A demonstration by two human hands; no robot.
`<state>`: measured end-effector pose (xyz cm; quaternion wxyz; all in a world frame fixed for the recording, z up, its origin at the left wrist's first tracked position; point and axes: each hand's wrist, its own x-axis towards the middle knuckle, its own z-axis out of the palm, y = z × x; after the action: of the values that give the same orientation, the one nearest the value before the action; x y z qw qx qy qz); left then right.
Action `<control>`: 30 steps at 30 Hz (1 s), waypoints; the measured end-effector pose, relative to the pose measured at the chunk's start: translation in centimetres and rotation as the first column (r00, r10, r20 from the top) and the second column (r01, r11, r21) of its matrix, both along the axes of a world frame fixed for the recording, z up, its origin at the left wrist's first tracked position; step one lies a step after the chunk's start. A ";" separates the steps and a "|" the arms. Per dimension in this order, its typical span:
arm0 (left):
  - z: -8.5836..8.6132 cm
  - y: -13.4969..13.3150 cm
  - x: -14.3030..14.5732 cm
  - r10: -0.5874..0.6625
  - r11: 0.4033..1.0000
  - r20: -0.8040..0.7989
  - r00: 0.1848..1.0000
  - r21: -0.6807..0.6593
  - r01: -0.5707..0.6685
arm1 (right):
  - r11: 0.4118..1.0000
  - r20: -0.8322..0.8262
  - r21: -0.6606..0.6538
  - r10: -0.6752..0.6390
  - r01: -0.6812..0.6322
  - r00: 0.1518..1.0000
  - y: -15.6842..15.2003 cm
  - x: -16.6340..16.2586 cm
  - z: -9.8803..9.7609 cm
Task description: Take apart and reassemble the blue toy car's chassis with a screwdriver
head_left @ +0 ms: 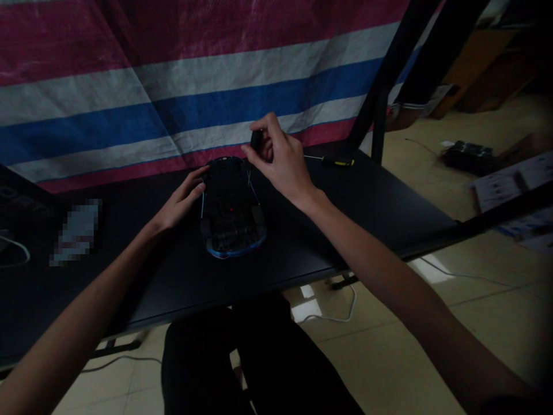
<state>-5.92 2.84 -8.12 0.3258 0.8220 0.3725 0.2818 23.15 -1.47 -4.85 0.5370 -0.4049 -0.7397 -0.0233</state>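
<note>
Black table, tiled floor

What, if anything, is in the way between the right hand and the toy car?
Nothing that I can see. The right hand, holding a black piece, is near the far end of the car. The left hand is at its left side, and the screwdriver lies off to the right.

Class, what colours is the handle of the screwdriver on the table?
The screwdriver handle is black and yellow; see the head view.
</note>
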 end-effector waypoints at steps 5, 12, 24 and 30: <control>-0.4 0.4 -0.1 -0.011 1.000 0.025 1.000 0.004 0.011 | 0.995 -0.013 0.097 0.005 -0.004 1.000 0.1 0.0 -0.2; -1.2 0.8 -0.3 -0.052 0.997 0.064 0.997 0.052 0.048 | 0.992 0.007 0.128 -0.008 0.007 1.000 0.4 0.3 -0.8; -2.4 0.7 -0.1 -0.129 0.988 0.108 0.986 0.096 0.119 | 0.971 -0.039 0.223 -0.076 0.083 0.996 0.5 0.7 -2.4; -2.4 0.3 -0.1 -0.160 0.985 0.098 0.982 0.072 0.154 | 0.977 -0.065 0.201 -0.059 0.071 0.996 0.3 0.5 -2.8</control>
<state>-5.99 3.19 -10.48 0.3391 0.8433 0.2799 0.3091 23.68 -1.18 -7.66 0.5960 -0.3723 -0.7038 -0.1044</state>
